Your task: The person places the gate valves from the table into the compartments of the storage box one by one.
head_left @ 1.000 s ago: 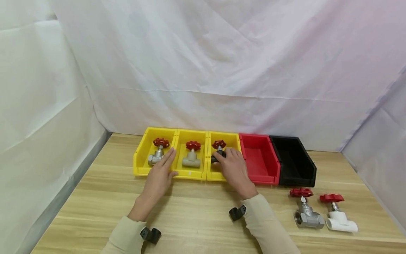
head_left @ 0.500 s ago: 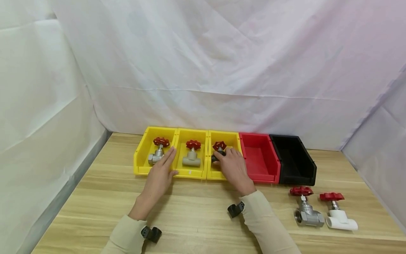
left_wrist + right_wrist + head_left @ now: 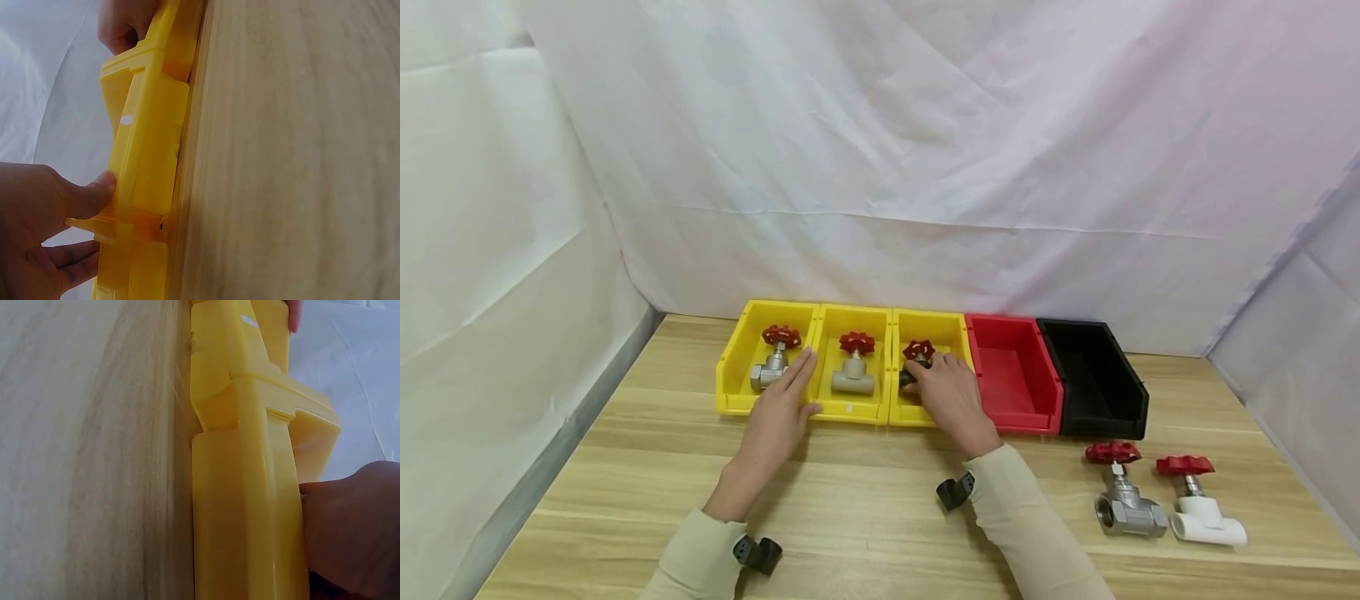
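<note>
My right hand (image 3: 952, 396) reaches into the third yellow bin (image 3: 913, 415) and grips a black valve (image 3: 910, 375) with a red handwheel (image 3: 919, 350) by its body. Much of the valve is hidden behind the fingers. My left hand (image 3: 777, 417) rests, fingers straight, over the wall between the first yellow bin (image 3: 735, 405) and the second yellow bin (image 3: 880, 408). In the left wrist view, its thumb (image 3: 100, 190) touches the front rim. A metal valve (image 3: 767, 372) stands in the first bin and a beige valve (image 3: 852, 379) in the second.
Right of the yellow bins stand a red bin (image 3: 1018, 422) and a black bin (image 3: 1101, 427), both without a valve. On the wooden table (image 3: 865, 517), a metal valve (image 3: 1127, 508) and a white valve (image 3: 1208, 525) stand front right. A white cloth (image 3: 880, 167) hangs behind.
The black valve has turned slightly in my right hand and its handwheel sits a little lower in view, tilted more toward me. My left hand has stayed in place.
</note>
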`<action>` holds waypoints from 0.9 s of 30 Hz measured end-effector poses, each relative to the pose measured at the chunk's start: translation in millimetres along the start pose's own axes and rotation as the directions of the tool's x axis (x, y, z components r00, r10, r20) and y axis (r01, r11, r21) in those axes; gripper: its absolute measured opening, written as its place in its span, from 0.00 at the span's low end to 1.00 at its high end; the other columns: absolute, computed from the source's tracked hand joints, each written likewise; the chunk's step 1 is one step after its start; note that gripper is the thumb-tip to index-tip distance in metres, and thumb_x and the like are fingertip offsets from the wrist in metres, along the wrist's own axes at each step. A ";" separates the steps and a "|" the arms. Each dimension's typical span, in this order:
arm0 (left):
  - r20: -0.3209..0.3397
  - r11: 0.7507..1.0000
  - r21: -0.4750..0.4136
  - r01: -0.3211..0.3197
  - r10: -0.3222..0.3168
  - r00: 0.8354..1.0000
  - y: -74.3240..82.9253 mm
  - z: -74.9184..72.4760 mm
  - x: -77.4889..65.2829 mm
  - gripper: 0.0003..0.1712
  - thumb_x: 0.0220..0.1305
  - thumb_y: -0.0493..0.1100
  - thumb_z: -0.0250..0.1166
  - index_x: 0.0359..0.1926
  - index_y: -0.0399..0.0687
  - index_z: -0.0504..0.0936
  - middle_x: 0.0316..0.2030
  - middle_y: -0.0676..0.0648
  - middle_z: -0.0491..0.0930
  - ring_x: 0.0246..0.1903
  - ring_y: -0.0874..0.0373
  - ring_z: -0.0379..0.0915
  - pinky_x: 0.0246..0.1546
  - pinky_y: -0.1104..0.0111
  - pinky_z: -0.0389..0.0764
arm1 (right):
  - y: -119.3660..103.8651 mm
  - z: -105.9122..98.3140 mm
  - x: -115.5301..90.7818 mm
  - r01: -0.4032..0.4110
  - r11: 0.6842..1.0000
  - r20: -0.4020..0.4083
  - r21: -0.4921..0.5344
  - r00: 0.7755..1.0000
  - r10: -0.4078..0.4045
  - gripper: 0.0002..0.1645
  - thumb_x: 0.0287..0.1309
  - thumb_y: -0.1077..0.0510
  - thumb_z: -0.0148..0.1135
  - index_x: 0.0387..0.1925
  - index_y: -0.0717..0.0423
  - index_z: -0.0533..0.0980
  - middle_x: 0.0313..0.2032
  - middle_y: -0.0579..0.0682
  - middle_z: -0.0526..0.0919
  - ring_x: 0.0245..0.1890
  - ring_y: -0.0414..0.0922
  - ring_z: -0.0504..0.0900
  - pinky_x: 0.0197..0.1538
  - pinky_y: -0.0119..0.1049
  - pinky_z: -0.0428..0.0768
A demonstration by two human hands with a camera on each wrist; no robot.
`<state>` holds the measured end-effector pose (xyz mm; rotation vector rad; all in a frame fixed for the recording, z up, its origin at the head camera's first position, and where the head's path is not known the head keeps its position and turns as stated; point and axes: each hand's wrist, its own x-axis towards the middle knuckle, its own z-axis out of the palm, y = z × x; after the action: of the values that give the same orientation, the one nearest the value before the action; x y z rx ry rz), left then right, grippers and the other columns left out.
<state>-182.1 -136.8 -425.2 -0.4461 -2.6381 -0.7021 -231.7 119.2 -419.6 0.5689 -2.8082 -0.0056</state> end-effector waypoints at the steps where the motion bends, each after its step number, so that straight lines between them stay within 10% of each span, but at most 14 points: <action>1: -0.002 1.000 -0.001 0.000 0.000 1.000 -0.1 -0.1 0.1 0.43 0.54 0.37 0.72 0.69 0.41 0.63 0.69 0.44 0.61 0.49 0.39 0.74 0.44 0.54 0.80 | -0.1 0.0 0.7 -0.005 1.000 0.011 -0.001 1.000 0.005 0.22 0.55 0.44 0.67 0.51 0.44 0.81 0.29 0.55 0.76 0.31 0.51 0.71 0.30 0.40 0.74; 13: 0.001 1.000 -0.008 0.007 -0.007 1.000 0.1 -0.4 -0.5 0.44 0.53 0.37 0.73 0.69 0.40 0.63 0.69 0.44 0.61 0.49 0.39 0.74 0.42 0.55 0.81 | -4.3 -4.2 7.5 -0.055 0.998 0.170 -0.010 0.984 0.056 0.26 0.54 0.42 0.67 0.55 0.42 0.79 0.34 0.55 0.80 0.34 0.52 0.74 0.35 0.44 0.80; 27: -0.003 1.000 -0.005 -0.002 0.002 1.000 -0.4 2.6 1.8 0.43 0.54 0.38 0.72 0.69 0.41 0.64 0.69 0.44 0.61 0.49 0.39 0.74 0.41 0.55 0.81 | -2.1 -7.5 8.5 -0.055 0.998 0.178 -0.012 0.982 0.056 0.26 0.52 0.44 0.69 0.53 0.43 0.79 0.33 0.54 0.81 0.31 0.51 0.76 0.32 0.44 0.81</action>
<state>-184.5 -135.4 -426.7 -0.4486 -2.6336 -0.7082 -236.4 114.4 -410.2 0.5118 -2.9955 -0.0584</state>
